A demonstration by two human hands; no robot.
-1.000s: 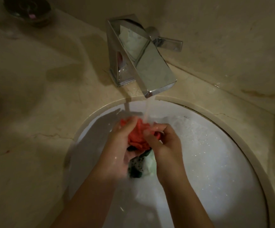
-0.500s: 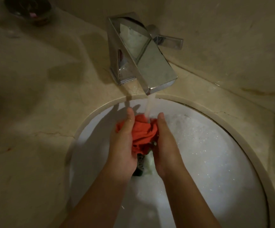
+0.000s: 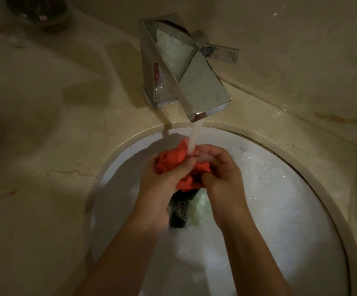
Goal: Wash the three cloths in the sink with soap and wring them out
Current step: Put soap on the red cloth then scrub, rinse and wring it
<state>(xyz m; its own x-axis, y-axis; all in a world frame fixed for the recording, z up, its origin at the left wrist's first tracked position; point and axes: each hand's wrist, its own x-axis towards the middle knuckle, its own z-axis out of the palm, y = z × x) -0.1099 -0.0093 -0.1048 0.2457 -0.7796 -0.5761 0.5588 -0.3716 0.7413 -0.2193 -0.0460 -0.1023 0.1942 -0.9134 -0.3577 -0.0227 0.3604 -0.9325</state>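
Both hands, left hand [image 3: 162,184] and right hand [image 3: 224,178], grip red cloth [image 3: 173,159] over sudsy sink [image 3: 280,210], marble counter [image 3: 45,146].

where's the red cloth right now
In the head view, the red cloth is bunched between the left hand and right hand, under the faucet's stream, over the sink.

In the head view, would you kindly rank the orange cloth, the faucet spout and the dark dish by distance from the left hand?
1. orange cloth: gripped in the left hand, under the stream.
2. faucet spout: just behind the sink, above the hands.
3. dark dish: far back-left corner of the counter.
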